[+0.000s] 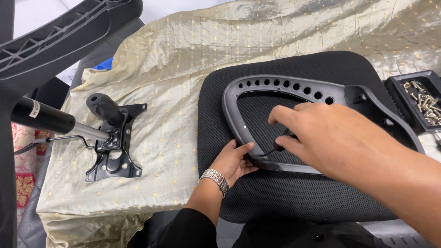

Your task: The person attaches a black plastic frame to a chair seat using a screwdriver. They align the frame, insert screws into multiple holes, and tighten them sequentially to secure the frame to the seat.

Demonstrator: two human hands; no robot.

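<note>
A black plastic chair armrest frame (294, 87) with a row of round holes lies on a black mesh seat cushion (294, 197). My left hand (235, 160), with a metal watch at the wrist, grips the frame's near left edge. My right hand (330, 138) reaches in from the right and pinches a small black tool (275, 148) against the frame's lower bar. The tool is mostly hidden by my fingers.
A black metal seat mechanism (112, 151) with a knob and a gas cylinder (43, 117) lies on the beige cloth (183, 59) at left. A black chair base leg (55, 36) crosses the top left. A black tray of screws (420, 101) sits at right.
</note>
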